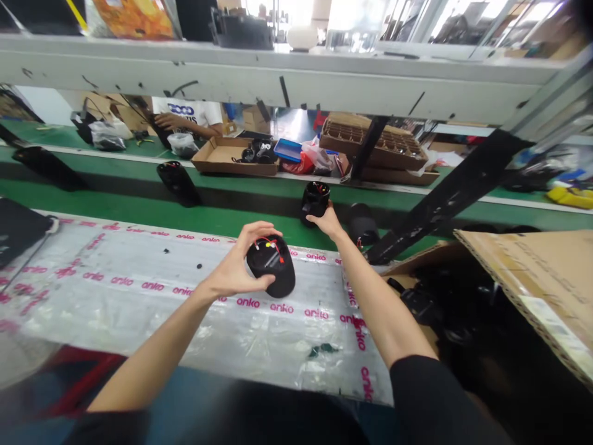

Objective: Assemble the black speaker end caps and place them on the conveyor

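Note:
My left hand [243,262] is closed around a black cylindrical housing [282,278] above the plastic-covered bench. Its open top, with thin red wires and small white, yellow and red connectors, tilts toward me. Farther off, my right hand [328,221] grips a second black cylindrical housing [313,207] on the green conveyor belt [250,216], thumb on the near side. That one stands upright with red wires showing at the top; its far side is hidden. Just right of my right hand, another black cylinder [362,224] lies on the belt with a red wire at its near end.
More black cylinders [178,183] are on the belt to the left. A cardboard box [532,290] of dark parts stands at right, beside a slanted black post [449,191]. A white shelf beam [259,80] crosses overhead. A co-worker [189,117] sits across the line, behind a cardboard tray [217,157].

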`<action>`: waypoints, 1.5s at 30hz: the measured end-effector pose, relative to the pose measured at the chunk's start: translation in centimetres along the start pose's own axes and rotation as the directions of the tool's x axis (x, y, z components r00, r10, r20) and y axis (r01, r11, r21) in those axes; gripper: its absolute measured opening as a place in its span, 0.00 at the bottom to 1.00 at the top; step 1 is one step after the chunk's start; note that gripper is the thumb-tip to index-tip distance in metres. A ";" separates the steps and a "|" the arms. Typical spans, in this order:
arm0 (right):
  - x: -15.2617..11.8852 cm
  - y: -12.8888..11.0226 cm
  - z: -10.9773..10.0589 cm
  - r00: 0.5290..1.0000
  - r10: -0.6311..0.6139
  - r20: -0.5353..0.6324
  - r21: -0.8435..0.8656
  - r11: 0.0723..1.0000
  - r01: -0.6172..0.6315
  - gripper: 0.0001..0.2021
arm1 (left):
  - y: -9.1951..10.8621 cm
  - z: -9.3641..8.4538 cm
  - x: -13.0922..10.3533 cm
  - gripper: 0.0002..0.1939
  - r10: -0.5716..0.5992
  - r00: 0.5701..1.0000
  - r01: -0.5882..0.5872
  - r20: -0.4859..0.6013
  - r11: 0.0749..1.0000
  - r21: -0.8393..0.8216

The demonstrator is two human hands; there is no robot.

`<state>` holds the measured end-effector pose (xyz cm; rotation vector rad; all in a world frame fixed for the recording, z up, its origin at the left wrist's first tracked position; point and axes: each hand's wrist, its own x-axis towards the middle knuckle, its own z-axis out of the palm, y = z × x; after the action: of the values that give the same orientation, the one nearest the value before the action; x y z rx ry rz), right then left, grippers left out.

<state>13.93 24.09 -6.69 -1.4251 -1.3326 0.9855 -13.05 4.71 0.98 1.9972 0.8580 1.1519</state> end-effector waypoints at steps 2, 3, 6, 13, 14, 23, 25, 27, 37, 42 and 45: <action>-1.2 -0.1 -0.7 1.000 0.015 0.009 -0.007 1.000 -0.015 0.44 | 0.0 1.9 -1.6 0.49 -0.001 0.994 0.009 0.106 0.997 -0.073; -2.1 -0.3 -1.2 1.000 0.020 0.007 -0.007 1.000 -0.020 0.42 | 0.0 2.8 -2.1 0.48 -0.009 0.988 0.025 0.152 0.995 -0.100; -6.8 -1.5 -3.2 1.000 -0.005 -0.021 0.002 1.000 0.005 0.32 | 0.5 5.1 -3.1 0.48 -0.042 0.966 0.077 0.255 0.989 -0.128; -23.2 -6.6 -6.5 0.951 -0.299 -0.072 0.068 0.950 0.304 0.03 | 3.7 5.5 -2.5 0.49 -0.018 0.949 0.150 0.316 0.904 -0.400; -24.8 -7.2 -6.4 0.934 -0.349 -0.079 0.072 0.932 0.355 0.02 | 4.2 5.5 -2.3 0.48 -0.017 0.952 0.150 0.304 0.896 -0.419; -26.7 -10.0 -4.8 0.825 -0.560 -0.075 -0.015 0.828 0.560 0.10 | 7.2 6.0 -2.6 0.46 0.095 0.976 -0.053 0.198 0.977 -0.208; -26.8 -10.2 -4.9 0.813 -0.577 -0.076 -0.043 0.817 0.575 0.11 | 7.4 6.1 -2.8 0.46 0.137 0.974 -0.112 0.182 0.984 -0.139; -27.1 -10.4 -5.0 0.809 -0.582 -0.082 -0.063 0.813 0.579 0.10 | 7.5 6.2 -2.9 0.47 0.171 0.969 -0.157 0.178 0.984 -0.089; -26.8 -10.8 -5.2 0.701 -0.708 -0.085 -0.254 0.696 0.672 0.09 | 7.7 6.8 -3.1 0.51 0.192 0.959 -0.205 0.208 0.978 0.042; -26.9 -10.6 -5.0 0.732 -0.673 -0.102 -0.198 0.735 0.648 0.09 | 7.7 6.7 -3.3 0.50 0.175 0.963 -0.170 0.206 0.984 -0.043; -27.3 -10.4 -5.3 0.780 -0.615 -0.117 -0.092 0.789 0.608 0.10 | 7.9 6.6 -3.5 0.47 0.145 0.967 -0.118 0.211 0.984 -0.137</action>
<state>13.80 -3.69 3.81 -0.9557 -1.5748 0.4064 -6.90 -3.92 3.14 2.0571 0.5356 1.0055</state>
